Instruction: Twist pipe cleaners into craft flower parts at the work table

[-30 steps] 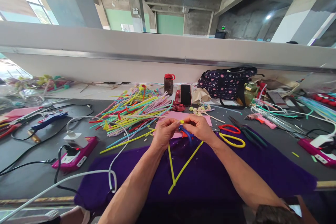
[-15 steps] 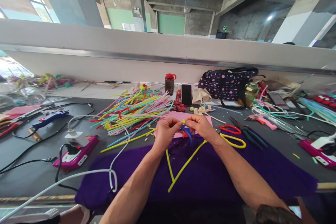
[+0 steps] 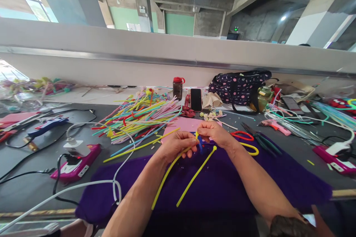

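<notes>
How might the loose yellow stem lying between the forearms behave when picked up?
The loose yellow stem would probably feel light, being so thin for its length. It likely keeps its shape yet bends under slight force: it lies nearly straight, while the similar stem running from the left hand curves.

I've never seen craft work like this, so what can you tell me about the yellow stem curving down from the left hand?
The yellow stem is long and thin, like a pipe cleaner. It curves gently from the left hand down toward the person, its lower end free, over the purple cloth. The left fingers hide part of it. Whether it joins the yellow tip at the right hand is unclear.
</notes>
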Demonstrator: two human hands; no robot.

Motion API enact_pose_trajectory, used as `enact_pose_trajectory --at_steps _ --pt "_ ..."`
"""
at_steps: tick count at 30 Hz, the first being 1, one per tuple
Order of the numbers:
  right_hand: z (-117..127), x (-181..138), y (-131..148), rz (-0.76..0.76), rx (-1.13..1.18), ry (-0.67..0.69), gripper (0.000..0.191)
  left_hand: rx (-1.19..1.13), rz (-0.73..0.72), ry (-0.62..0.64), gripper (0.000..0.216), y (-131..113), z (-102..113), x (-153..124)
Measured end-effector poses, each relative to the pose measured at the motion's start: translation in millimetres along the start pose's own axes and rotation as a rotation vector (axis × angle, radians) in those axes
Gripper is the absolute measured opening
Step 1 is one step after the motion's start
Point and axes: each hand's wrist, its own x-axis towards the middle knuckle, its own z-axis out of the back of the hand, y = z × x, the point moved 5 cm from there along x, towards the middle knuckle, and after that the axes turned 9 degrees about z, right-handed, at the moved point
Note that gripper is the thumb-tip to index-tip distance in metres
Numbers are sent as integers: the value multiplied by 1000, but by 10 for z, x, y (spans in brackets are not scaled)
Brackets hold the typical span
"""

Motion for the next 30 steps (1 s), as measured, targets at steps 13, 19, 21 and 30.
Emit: enact_pose_trajectory --at_steps 13,19,21,30 --pt "5 27 2 125 -419 -92 18 56 -93 -225 24 20 107 111" --pt "13 47 -134 28 -175 -114 30 -35 -143 -244 22 53 164 147" --pt "-6 50 -134 33 -159 -106 28 -51 -162 -241 21 48 167 153" --pt "-55 41 -67 99 -466 -71 18 129 -188 -341 10 20 163 157"
